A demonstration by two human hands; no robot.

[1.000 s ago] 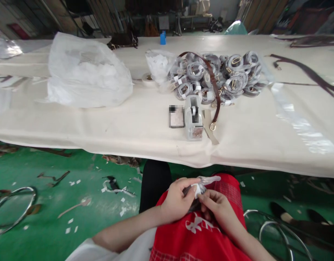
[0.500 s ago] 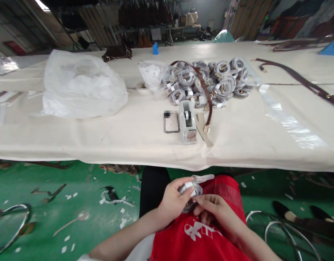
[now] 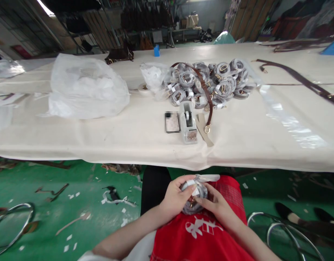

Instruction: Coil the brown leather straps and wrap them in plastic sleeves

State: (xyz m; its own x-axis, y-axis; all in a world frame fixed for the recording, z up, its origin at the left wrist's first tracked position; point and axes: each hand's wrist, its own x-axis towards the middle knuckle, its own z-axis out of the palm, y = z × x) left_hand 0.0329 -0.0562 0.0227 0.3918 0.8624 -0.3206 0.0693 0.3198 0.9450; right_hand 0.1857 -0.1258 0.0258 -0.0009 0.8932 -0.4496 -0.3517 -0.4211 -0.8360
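Over my lap, both hands close around one coiled strap wrapped in clear plastic (image 3: 194, 194). My left hand (image 3: 175, 197) curls round its left side, thumb pressing a white tape piece on top. My right hand (image 3: 216, 204) pinches its right edge. A red apron (image 3: 199, 232) lies beneath them. On the table ahead sits a pile of several like wrapped coils (image 3: 207, 83), with a brown strap (image 3: 203, 87) draped over it. A grey tape dispenser (image 3: 188, 123) stands at the near side of the pile.
A cream cloth covers the long table (image 3: 129, 134). A big clear bag of white stuff (image 3: 85, 87) lies at left, a phone (image 3: 171, 122) beside the dispenser, another brown strap (image 3: 300, 78) at right. Metal hoops (image 3: 286, 232) and scraps lie on the green floor.
The wrapped coil has turned in my hands and now sits rounder between them. My right hand rose from under it to its right edge. The view shifted slightly.
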